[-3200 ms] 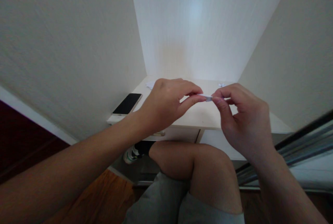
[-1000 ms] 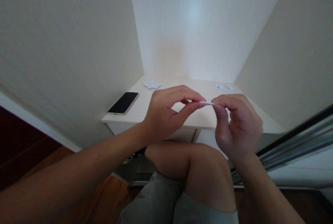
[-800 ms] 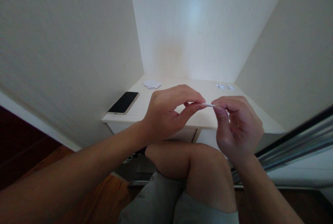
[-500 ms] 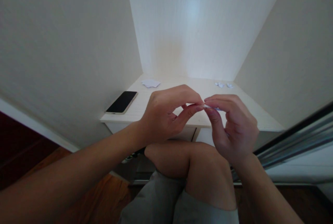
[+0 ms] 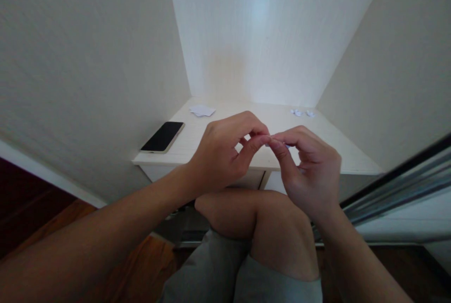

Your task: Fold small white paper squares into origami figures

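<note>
Above the front of the white desk, my left hand [image 5: 227, 152] and my right hand [image 5: 312, 167] meet with thumb and forefinger pinched together. Between their tips is a small piece of white paper [image 5: 288, 146]; fingers cover most of it, and only slivers show by the right fingertips. Both hands are closed on it. Flat white paper pieces [image 5: 202, 111] lie in a loose pile at the back left of the desk. Small crumpled paper bits [image 5: 298, 112] rest at the back right.
A phone [image 5: 163, 137] with a dark screen lies at the desk's left edge. Pale panels [image 5: 141, 49] enclose the desk [image 5: 243, 108] on the left, back and right. My bare knees [image 5: 282, 228] are under its front edge. A metal-framed sliding track [image 5: 398, 185] stands at right.
Both hands have shifted slightly left. My right fingers have drawn in closer to the left fingertips, and less of the paper shows between them.
</note>
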A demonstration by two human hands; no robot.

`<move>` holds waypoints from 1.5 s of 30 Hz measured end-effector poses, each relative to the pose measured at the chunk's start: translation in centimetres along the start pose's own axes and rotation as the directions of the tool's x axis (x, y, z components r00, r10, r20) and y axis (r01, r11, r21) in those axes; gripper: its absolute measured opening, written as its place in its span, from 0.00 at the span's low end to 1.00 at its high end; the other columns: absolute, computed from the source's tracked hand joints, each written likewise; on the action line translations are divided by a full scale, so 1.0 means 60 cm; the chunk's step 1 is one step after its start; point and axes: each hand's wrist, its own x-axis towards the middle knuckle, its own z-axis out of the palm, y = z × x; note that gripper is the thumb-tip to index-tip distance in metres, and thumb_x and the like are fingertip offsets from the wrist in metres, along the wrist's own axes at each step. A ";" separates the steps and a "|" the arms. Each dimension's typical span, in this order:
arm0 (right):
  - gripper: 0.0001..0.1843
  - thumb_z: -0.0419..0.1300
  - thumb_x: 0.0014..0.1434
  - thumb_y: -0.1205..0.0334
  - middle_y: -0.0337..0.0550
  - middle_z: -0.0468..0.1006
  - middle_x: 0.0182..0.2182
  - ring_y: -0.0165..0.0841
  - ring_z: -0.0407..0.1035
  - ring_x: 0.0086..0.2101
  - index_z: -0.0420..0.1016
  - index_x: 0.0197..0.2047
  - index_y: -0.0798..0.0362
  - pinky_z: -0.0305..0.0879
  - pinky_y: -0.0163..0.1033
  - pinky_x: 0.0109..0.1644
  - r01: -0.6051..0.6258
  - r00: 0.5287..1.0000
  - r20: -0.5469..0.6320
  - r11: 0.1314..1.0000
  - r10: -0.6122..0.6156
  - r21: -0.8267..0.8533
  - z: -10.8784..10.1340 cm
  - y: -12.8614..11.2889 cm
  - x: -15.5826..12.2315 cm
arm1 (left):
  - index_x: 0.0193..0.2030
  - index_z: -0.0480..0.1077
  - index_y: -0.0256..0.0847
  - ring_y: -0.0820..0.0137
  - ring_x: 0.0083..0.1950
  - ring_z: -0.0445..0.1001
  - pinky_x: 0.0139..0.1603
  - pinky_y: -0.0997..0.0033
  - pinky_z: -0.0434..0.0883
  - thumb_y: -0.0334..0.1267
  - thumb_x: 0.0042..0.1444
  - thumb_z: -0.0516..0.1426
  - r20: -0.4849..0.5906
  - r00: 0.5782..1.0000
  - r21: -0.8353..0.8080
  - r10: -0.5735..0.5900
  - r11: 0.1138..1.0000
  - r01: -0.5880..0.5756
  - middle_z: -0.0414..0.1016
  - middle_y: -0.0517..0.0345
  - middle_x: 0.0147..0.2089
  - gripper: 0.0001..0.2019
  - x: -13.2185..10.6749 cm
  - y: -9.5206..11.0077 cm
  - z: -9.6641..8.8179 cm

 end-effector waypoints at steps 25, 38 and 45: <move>0.14 0.64 0.58 0.51 0.38 0.76 0.25 0.32 0.67 0.28 0.75 0.29 0.53 0.62 0.38 0.35 -0.471 0.840 -0.046 0.768 0.541 0.433 0.122 0.170 -0.004 | 0.34 0.80 0.35 0.73 0.24 0.73 0.26 0.75 0.65 0.37 0.58 0.58 0.496 0.808 0.098 -0.318 0.945 0.312 0.79 0.55 0.26 0.10 0.105 -0.142 0.041; 0.17 0.65 0.57 0.47 0.39 0.76 0.27 0.32 0.68 0.29 0.75 0.31 0.53 0.60 0.38 0.35 -0.451 0.760 -0.170 0.697 0.627 0.557 0.174 0.197 0.042 | 0.26 0.79 0.36 0.70 0.27 0.70 0.31 0.68 0.63 0.31 0.48 0.59 0.423 0.861 0.232 -0.284 0.952 0.201 0.76 0.57 0.24 0.06 0.165 -0.175 0.054; 0.11 0.65 0.53 0.54 0.41 0.80 0.29 0.33 0.72 0.33 0.75 0.30 0.53 0.59 0.38 0.35 -0.512 0.671 -0.134 0.586 0.730 0.629 0.177 0.211 0.026 | 0.28 0.79 0.36 0.70 0.29 0.70 0.35 0.67 0.65 0.30 0.51 0.60 0.268 0.924 0.221 -0.273 0.951 0.217 0.77 0.56 0.27 0.05 0.188 -0.201 0.057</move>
